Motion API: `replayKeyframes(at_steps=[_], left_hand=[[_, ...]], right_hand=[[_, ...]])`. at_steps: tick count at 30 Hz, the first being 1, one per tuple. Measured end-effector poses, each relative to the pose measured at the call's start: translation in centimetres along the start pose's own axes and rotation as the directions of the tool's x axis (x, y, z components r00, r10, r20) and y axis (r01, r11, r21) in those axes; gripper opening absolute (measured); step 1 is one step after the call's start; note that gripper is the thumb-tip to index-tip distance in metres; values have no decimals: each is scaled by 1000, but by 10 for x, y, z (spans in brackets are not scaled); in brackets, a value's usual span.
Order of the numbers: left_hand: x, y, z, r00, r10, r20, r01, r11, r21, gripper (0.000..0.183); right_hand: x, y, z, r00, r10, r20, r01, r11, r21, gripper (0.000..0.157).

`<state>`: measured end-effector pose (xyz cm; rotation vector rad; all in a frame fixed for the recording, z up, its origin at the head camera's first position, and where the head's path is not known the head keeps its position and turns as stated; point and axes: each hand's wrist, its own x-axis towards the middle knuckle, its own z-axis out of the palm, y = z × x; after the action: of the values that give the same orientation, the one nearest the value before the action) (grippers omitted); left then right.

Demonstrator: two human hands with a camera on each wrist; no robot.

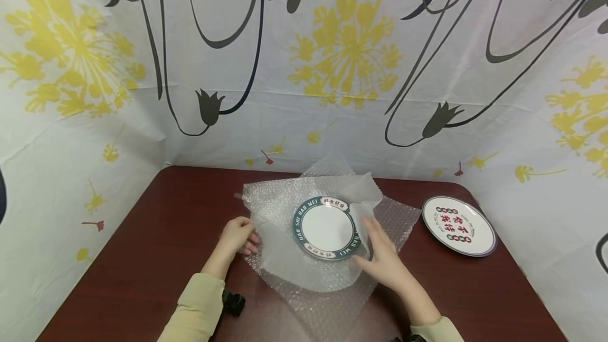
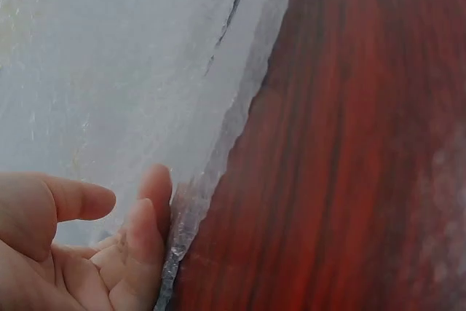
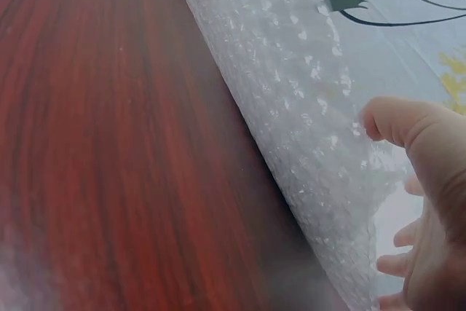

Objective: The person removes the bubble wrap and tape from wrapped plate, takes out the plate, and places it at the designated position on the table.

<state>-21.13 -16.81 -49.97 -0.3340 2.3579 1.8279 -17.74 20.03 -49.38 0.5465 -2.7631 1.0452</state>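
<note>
A white plate (image 1: 328, 227) with a teal lettered rim lies face up on a thin white foam sheet (image 1: 285, 265). Beneath the foam is a larger piece of bubble wrap (image 1: 328, 307), turned cornerwise on the table. My left hand (image 1: 237, 236) is at the left edge of the wrapping; in the left wrist view, thumb and loosely bent fingers (image 2: 145, 231) stand apart along that edge. My right hand (image 1: 383, 257) is spread at the plate's right side, fingers touching a raised fold of foam that overlaps the rim there.
A second white plate (image 1: 458, 226) with red characters lies at the right of the dark red wooden table (image 1: 166, 257). Patterned cloth (image 1: 266, 141) hangs right behind the table and along both sides.
</note>
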Motion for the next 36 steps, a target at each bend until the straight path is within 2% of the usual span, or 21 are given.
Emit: replayKeyframes(at_steps=[4, 11, 13, 19, 25, 28, 31, 36], left_hand=[[-2, 1, -1, 1000, 4, -7, -4, 1000, -6, 36], [-5, 5, -3, 999, -43, 3, 44, 996, -72, 54], [-6, 6, -4, 999, -45, 7, 45, 997, -64, 58], [-10, 3, -6, 1000, -10, 24, 10, 1000, 22, 57], [-12, 2, -8, 999, 3, 40, -4, 999, 40, 77], [-14, 3, -10, 998, 31, 54, -34, 998, 55, 85], [-16, 3, -11, 995, 67, 71, -72, 994, 77, 88], [-17, 0, -12, 990, 107, 91, -116, 988, 102, 93]], right_hand=[[-1, 1, -4, 1000, -3, -15, 3, 1000, 2, 92], [-2, 3, -11, 998, -27, -59, 28, 1000, 12, 87], [-2, 4, -13, 997, -35, -74, 36, 999, 17, 86], [-6, 11, -20, 993, -45, -106, 50, 998, 43, 84], [-10, 20, -26, 988, -62, -144, 70, 996, 55, 83], [-11, 24, -28, 983, -69, -172, 81, 994, 66, 83], [-13, 27, -30, 980, -54, -189, 69, 995, 74, 81], [-17, 34, -34, 984, 22, -174, -10, 997, 74, 79]])
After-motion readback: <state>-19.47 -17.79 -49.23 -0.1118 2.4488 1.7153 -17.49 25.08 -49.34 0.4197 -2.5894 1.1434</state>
